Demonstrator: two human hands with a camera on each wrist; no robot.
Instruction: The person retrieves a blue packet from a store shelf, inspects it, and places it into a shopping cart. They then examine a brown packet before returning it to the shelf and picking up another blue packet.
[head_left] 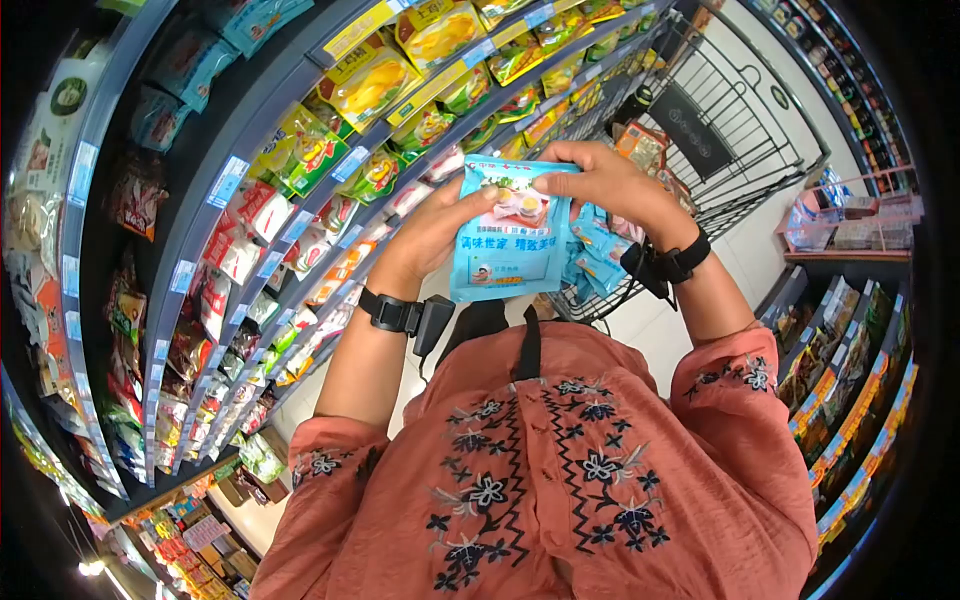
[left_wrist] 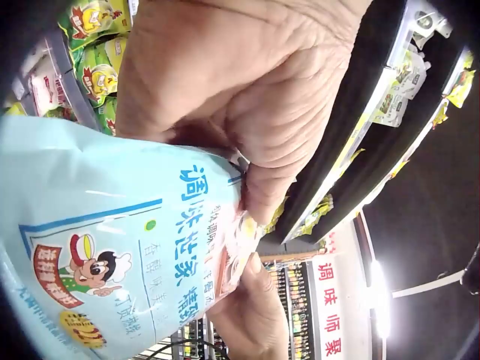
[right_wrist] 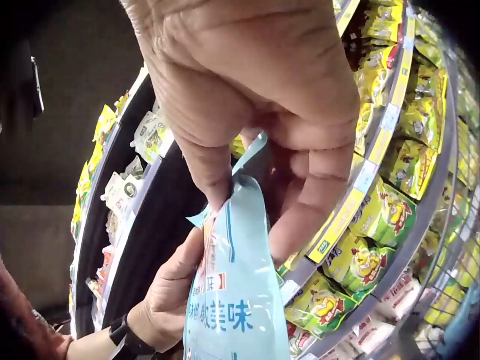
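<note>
You hold a light blue plastic seasoning packet (head_left: 508,240) printed with dark blue Chinese characters upright in front of your chest, with both hands clamped on it and close together. Your left hand (head_left: 432,232) grips the packet's left edge with its fingers curled round it, and the left wrist view shows that palm pressed against the top of the printed face, above a small cartoon chef. Your right hand (head_left: 600,185) pinches the packet's top right corner; in the right wrist view the thumb and fingers close on the upper edge and the packet hangs down from them, with the left hand lower on its far side. A black wrist strap (head_left: 388,311) sits on each forearm. Just behind the held packet, a pile of similar light blue packets (head_left: 598,252) lies in a grey wire shopping trolley (head_left: 740,120), which stands beyond your right hand. To your left runs a dark tiered shop shelf (head_left: 215,150) with pale price strips along its edges, stocked with yellow and green foil bags (head_left: 372,82) on the upper rows and red and white sachets (head_left: 245,235) lower down. Your salmon-pink embroidered blouse (head_left: 560,470) fills the bottom of the head view
</note>
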